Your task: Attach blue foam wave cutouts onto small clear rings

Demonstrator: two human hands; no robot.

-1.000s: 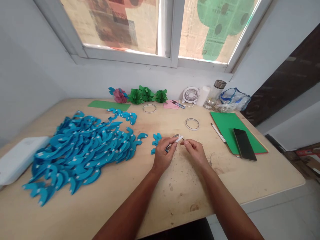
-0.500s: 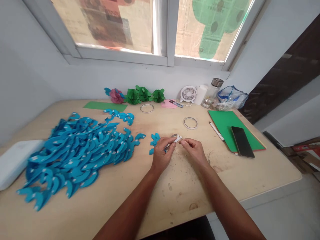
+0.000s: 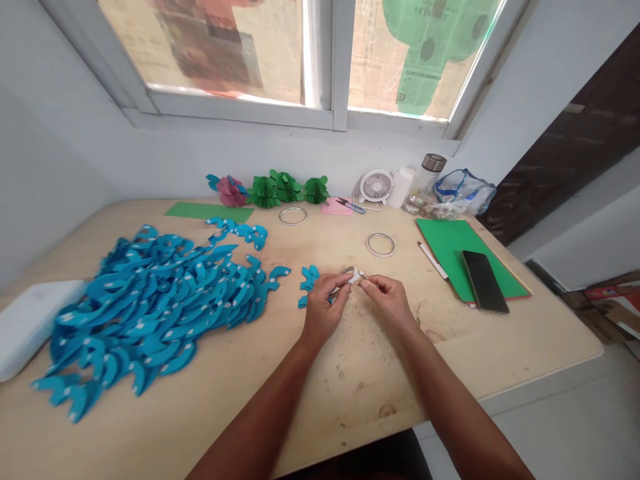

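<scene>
My left hand [image 3: 325, 303] is closed on a thin roll of tape [image 3: 345, 272], held just above the table in front of me. A short white strip of tape [image 3: 355, 276] stretches between my two hands. My right hand [image 3: 389, 300] pinches the strip's right end between thumb and forefinger. Beside my left hand, partly hidden behind it, lies a small blue paper cut-out [image 3: 311, 275]. To the left spreads a large heap of blue curved paper pieces [image 3: 175, 293] dotted with white patches.
Two more tape rolls [image 3: 381, 245] lie further back. Along the wall stand green folded-paper shapes [image 3: 286, 187], a small fan [image 3: 376, 186] and a glass bottle [image 3: 425, 183]. Scissors [image 3: 351, 205] rest on pink paper. At right are a pen [image 3: 433, 260], green sheets [image 3: 445, 243] and a phone [image 3: 484, 281].
Both hands keep almost the same place and grip on the tape. The view has shifted very slightly.
</scene>
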